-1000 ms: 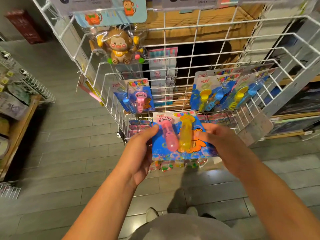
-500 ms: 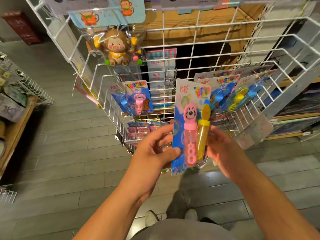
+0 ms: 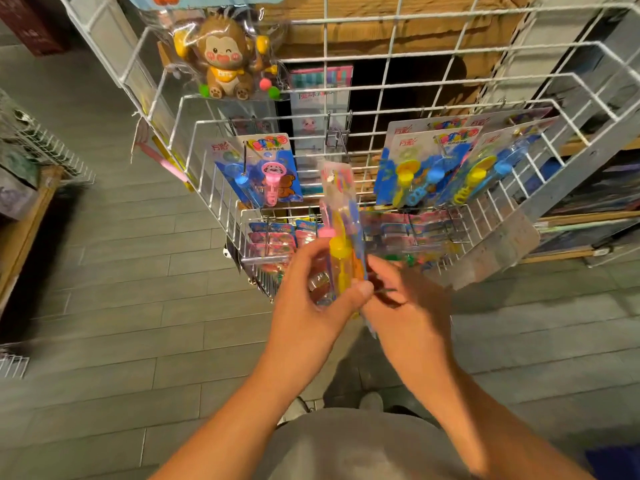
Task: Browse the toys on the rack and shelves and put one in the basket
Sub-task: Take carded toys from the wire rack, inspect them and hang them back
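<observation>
Both hands [image 3: 353,303] still grip the toy card [image 3: 341,216], now turned edge-on.

Red Chinese brand characters sit at the top left corner of the blue blister cards of bubble wands [image 3: 429,161] hanging on the white wire rack [image 3: 381,81], too small to read. The brown monkey toy [image 3: 221,60] wears a yellow bib with white lettering, blurred. The pale box behind the wire [image 3: 320,109] carries Chinese characters, not legible.
</observation>
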